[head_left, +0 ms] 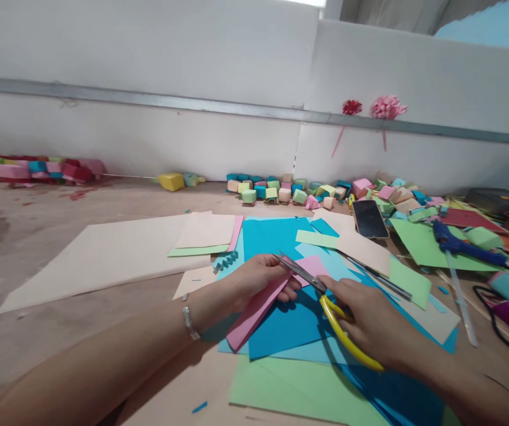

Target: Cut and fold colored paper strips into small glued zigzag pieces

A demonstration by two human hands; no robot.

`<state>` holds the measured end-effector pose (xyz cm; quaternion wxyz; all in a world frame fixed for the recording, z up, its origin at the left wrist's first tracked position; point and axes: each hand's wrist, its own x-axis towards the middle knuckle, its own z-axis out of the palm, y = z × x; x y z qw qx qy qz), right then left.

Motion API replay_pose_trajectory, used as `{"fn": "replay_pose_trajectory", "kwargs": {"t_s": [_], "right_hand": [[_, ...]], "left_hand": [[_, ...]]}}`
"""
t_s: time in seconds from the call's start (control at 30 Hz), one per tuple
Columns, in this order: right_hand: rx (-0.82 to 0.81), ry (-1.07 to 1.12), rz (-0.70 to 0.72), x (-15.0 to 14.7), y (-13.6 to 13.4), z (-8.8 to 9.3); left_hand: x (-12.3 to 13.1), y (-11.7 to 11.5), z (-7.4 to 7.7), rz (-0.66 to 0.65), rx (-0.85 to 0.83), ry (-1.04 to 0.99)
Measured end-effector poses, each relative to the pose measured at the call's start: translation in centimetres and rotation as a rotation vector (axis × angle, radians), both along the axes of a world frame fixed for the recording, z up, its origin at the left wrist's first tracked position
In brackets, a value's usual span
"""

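Observation:
My left hand is closed on a folded strip of pink paper, which slants down toward me. In my right hand is a pair of scissors with yellow handles, its metal blades pointing left and lying against the upper end of the pink strip by my left fingers. I cannot tell how far apart the blades are. Beneath both hands lie blue paper sheets, with light green paper nearer to me. A small pink piece lies just behind the scissors.
Small paper boxes line the wall. A phone, a blue glue gun and a pen-like tool lie to the right. A large cream sheet spreads on the left. Two paper flowers hang on the wall rail.

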<state>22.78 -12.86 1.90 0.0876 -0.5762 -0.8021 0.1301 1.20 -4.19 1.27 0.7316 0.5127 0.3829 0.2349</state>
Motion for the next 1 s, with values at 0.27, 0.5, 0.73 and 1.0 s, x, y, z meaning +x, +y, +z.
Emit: {"fn": "replay_pose_trajectory", "kwargs": {"t_s": [0.27, 0.5, 0.73, 1.0], "right_hand": [[0.023, -0.012, 0.007, 0.1, -0.1, -0.1], [0.034, -0.01, 0.031, 0.2, 0.0, 0.0], [0.104, 0.012, 0.062, 0.6, 0.1, -0.4], [0.357, 0.177, -0.166, 3.8, 0.8, 3.5]], "left_hand": [[-0.1, 0.2, -0.3, -0.009, -0.018, -0.034], [-0.3, 0.4, -0.5, -0.015, -0.044, -0.037], [-0.4, 0.1, 0.0, -0.032, -0.037, -0.029], [-0.4, -0.1, 0.9, -0.055, -0.052, -0.003]]}}
